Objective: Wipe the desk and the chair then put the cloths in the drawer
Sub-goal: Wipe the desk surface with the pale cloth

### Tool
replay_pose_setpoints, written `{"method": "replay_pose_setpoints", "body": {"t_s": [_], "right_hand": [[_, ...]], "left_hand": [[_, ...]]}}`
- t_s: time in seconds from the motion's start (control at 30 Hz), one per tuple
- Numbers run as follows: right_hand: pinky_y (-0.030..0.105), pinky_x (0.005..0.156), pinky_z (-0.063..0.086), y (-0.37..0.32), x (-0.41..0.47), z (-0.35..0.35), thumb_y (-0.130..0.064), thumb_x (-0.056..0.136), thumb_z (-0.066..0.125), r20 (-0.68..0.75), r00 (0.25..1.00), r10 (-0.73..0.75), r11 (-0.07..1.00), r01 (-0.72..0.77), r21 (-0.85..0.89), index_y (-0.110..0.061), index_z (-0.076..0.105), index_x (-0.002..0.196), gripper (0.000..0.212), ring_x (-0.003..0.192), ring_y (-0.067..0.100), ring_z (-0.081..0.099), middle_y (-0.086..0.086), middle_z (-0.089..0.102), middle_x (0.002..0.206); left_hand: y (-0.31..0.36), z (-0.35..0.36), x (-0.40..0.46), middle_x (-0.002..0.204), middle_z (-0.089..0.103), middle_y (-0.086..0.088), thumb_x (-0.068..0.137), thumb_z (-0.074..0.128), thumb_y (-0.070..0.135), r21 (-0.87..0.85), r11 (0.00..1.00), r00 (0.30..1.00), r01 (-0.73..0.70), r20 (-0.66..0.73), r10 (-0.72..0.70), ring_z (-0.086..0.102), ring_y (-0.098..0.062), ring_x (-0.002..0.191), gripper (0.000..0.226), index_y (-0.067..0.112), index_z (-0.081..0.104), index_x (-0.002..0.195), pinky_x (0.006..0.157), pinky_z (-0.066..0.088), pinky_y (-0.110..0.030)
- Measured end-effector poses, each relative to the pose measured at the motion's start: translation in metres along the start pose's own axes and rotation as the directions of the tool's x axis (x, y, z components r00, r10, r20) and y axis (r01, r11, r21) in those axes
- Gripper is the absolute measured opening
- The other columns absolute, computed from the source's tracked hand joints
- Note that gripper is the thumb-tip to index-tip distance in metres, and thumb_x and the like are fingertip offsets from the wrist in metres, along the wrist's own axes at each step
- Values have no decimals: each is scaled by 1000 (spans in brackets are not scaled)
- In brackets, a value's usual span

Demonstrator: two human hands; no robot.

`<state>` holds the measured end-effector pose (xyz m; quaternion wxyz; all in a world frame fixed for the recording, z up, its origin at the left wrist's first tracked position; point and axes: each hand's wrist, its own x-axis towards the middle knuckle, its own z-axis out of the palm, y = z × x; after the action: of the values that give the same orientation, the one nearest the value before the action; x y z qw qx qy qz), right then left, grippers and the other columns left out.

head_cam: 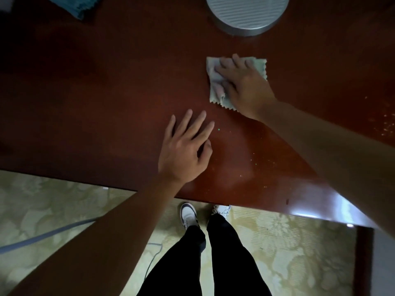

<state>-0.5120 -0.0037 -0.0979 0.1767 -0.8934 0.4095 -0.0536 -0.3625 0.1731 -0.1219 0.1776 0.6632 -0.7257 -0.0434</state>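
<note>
On the desk (106, 92) at two o'clock, my right hand (245, 86), fingers flat, presses the cloth (215, 82) mid-wipe, my left hand (183, 150) rests flat and empty, so next I push toward the crumbs (386, 124).

The left half of the table (89, 99) lies bare and wide for a hand to sweep. At the far edge a round metal base (245, 16) blocks the way, and a blue cloth (74, 5) sits at the far left corner. The left hand (183, 150) rests flat near the front edge, just beside the pale cloth (213, 86).
</note>
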Motion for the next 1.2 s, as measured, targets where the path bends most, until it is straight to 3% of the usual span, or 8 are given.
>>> {"method": "replay_pose_setpoints", "body": {"t_s": [0.23, 0.33, 0.53, 0.7, 0.87, 0.93, 1.1, 1.2], "right_hand": [[48, 121, 19, -41, -158, 20, -22, 100, 43, 40, 995, -87, 989, 81, 125, -12, 51, 142, 43, 145, 30, 30, 8, 45, 150], [42, 121, 17, -29, -137, 10, -22, 98, 37, 49, 997, -56, 987, 48, 155, -10, 51, 141, 46, 144, 33, 32, 12, 47, 148], [42, 116, 18, 1, -35, 5, -18, 100, 33, -132, 974, 183, 983, -179, 45, -9, 49, 142, 46, 143, 39, 31, 12, 45, 149], [53, 117, 21, -37, -77, 26, -15, 96, 46, -124, 992, 27, 999, -30, -22, -7, 51, 140, 45, 140, 43, 34, 16, 48, 146], [48, 120, 22, -81, -168, 44, -19, 98, 49, -1, 987, -158, 987, 158, 36, -12, 50, 142, 45, 144, 32, 32, 8, 45, 150], [49, 119, 23, -68, -154, 35, -18, 96, 48, 11, 992, -126, 992, 126, 34, -12, 50, 142, 47, 142, 34, 34, 9, 46, 148], [56, 117, 23, -40, -84, 26, -22, 98, 35, -108, 983, 147, 988, -151, -30, -7, 50, 141, 48, 141, 41, 33, 15, 47, 147], [55, 113, 29, -76, -119, 45, -21, 94, 45, -166, 984, 70, 996, -77, -36, -4, 58, 133, 44, 135, 44, 42, 18, 55, 139]], "left_hand": [[-1, 2, -2, 146, 54, -3, 92, 52, 31, -11, 1000, 999, -1, -36, 1, 43, -28, 141, 42, 20, 65, 131, 117, 26, -55], [-1, 1, -1, 145, 55, -4, 92, 50, 30, -21, 1000, 999, -3, -41, 2, 44, -29, 140, 43, 19, 65, 131, 117, 26, -55], [-2, 2, -1, 146, 52, -13, 94, 40, 16, -84, 994, 994, 71, -72, -77, 42, -30, 141, 49, 5, 55, 140, 120, 26, -50], [-3, 1, 0, 149, 50, -11, 92, 35, 13, -96, 987, 987, 128, -81, -136, 39, -30, 143, 52, 6, 54, 140, 121, 25, -48], [-3, -2, 0, 149, 49, -11, 90, 35, 17, -42, 991, 991, 124, -51, -126, 40, -30, 143, 54, 7, 56, 138, 120, 26, -51], [-2, -1, 0, 149, 49, -10, 90, 35, 19, -23, 992, 991, 122, -49, -123, 40, -29, 143, 54, 9, 57, 138, 119, 26, -50], [-1, -1, 0, 148, 51, -10, 90, 38, 19, -2, 992, 991, 122, -55, -122, 41, -29, 142, 52, 9, 58, 137, 119, 27, -50], [-1, 0, 0, 148, 50, -10, 90, 38, 20, -13, 993, 991, 118, -57, -119, 41, -30, 142, 53, 8, 58, 137, 120, 26, -50]]}}
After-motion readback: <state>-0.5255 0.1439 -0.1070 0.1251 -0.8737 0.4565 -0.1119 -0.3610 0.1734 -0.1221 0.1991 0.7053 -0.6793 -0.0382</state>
